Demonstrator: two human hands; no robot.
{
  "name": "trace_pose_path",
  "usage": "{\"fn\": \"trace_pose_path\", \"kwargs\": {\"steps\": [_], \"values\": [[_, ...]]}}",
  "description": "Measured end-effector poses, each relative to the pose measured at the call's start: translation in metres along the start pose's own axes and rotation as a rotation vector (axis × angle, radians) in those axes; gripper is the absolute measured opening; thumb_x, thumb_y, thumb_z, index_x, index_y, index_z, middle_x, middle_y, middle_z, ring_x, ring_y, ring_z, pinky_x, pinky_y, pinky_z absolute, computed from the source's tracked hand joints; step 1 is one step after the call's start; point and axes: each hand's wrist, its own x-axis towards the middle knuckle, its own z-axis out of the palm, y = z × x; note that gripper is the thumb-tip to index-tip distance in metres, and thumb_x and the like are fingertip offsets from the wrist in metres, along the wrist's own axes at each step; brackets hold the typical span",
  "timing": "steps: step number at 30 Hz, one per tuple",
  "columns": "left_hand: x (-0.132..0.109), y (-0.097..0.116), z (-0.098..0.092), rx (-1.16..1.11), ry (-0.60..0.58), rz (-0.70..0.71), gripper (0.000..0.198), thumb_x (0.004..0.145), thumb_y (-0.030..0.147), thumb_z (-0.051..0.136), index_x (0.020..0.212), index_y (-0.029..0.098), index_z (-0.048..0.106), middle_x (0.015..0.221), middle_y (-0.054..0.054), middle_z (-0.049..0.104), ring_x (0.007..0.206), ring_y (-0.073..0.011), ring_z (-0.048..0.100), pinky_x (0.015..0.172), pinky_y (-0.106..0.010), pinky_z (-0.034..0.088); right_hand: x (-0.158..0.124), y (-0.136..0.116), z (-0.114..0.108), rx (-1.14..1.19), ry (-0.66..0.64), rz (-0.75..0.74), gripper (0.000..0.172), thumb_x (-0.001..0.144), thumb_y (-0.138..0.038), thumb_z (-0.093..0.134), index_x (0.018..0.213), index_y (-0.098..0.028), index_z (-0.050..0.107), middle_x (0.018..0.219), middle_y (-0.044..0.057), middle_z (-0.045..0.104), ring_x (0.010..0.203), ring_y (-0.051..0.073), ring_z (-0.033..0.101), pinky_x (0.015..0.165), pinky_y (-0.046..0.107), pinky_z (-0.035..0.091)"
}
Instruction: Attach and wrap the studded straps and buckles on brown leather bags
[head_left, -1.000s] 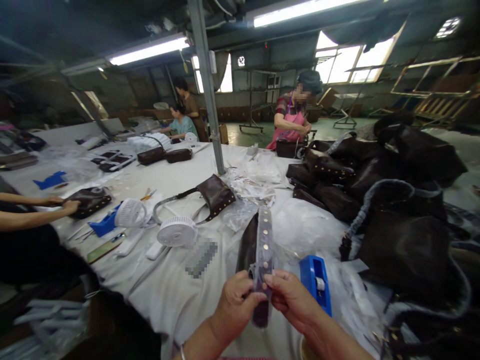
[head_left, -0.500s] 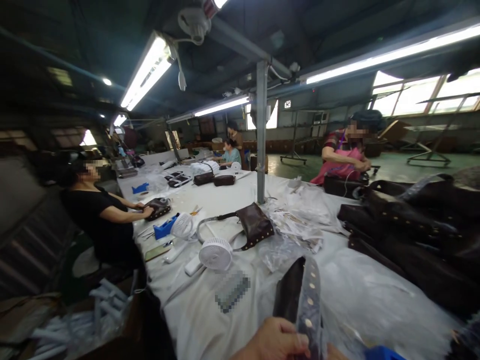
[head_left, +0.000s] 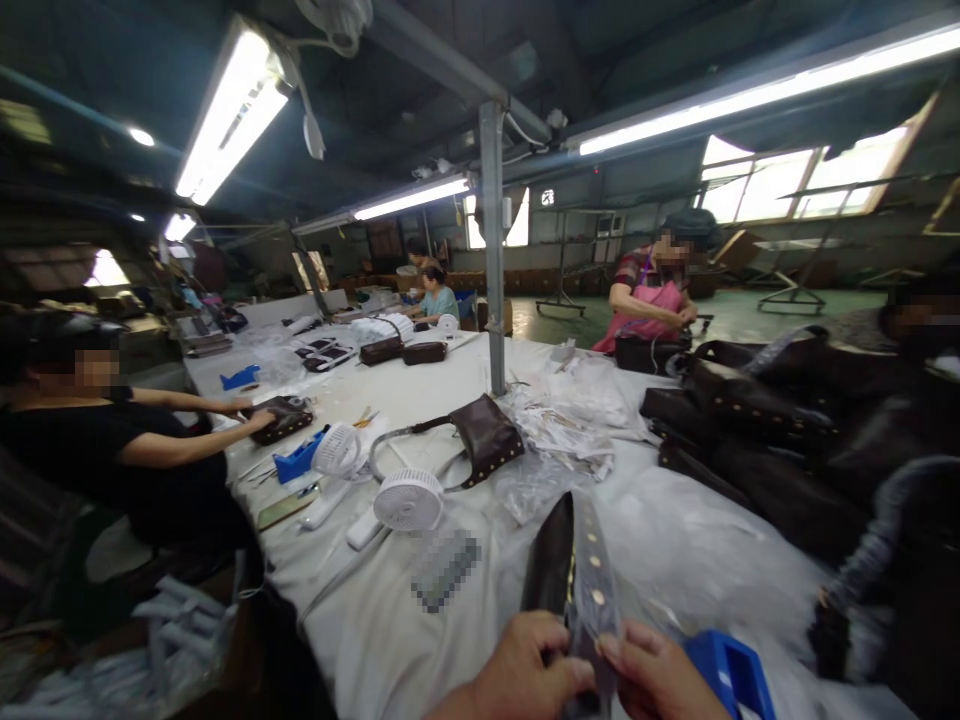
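Observation:
A dark brown leather bag stands at the near edge of the table, its studded edge facing right and covered with clear plastic film. My left hand is closed on the bag's near end, thumb over the film. From the other side my right hand pinches the film-covered edge between thumb and fingers. The bag's lower near part is hidden behind my hands. Just right of my right hand is a blue tape dispenser.
Two white fans, a blurred-out flat object and another brown bag lie ahead. Clear plastic sheets spread to the right, beside piled brown bags. A metal post rises mid-table. Co-workers sit left and far right.
My right hand has come up into view and now grips the bag's film-covered edge. The view has turned right, bringing a dark-clothed person in at the right edge.

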Motion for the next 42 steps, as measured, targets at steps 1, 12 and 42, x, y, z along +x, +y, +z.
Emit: {"fn": "trace_pose_path", "kwargs": {"steps": [1, 12, 42], "values": [[0.002, 0.006, -0.002, -0.091, -0.016, -0.072, 0.048, 0.070, 0.062, 0.070, 0.061, 0.015, 0.065, 0.055, 0.004, 0.042, 0.055, -0.0110, 0.038, 0.054, -0.027, 0.025, -0.001, -0.004, 0.000, -0.046, 0.033, -0.011, 0.037, 0.065, -0.052, 0.076, 0.076, -0.018, 0.071, 0.051, -0.001, 0.051, 0.042, 0.010, 0.039, 0.047, 0.025, 0.034], [0.053, -0.005, 0.002, -0.599, 0.021, -0.442, 0.043, 0.062, 0.049, 0.082, 0.071, 0.014, 0.058, 0.052, 0.010, 0.036, 0.043, -0.0030, 0.023, 0.041, -0.018, 0.017, 0.018, -0.002, -0.020, -0.934, 0.112, -0.654, 0.011, 0.086, -0.020, 0.057, 0.079, -0.018, 0.066, 0.084, 0.005, 0.065, 0.079, 0.018, 0.056, 0.075, 0.032, 0.044], [0.106, -0.021, 0.008, -0.431, 0.225, -0.407, 0.038, 0.071, 0.049, 0.075, 0.074, 0.012, 0.065, 0.053, 0.005, 0.053, 0.043, -0.0048, 0.036, 0.043, -0.019, 0.025, 0.084, -0.004, -0.032, -0.639, 0.277, -0.293, 0.013, 0.077, -0.022, 0.061, 0.066, -0.016, 0.058, 0.057, -0.005, 0.043, 0.054, 0.010, 0.039, 0.052, 0.023, 0.030]]}}
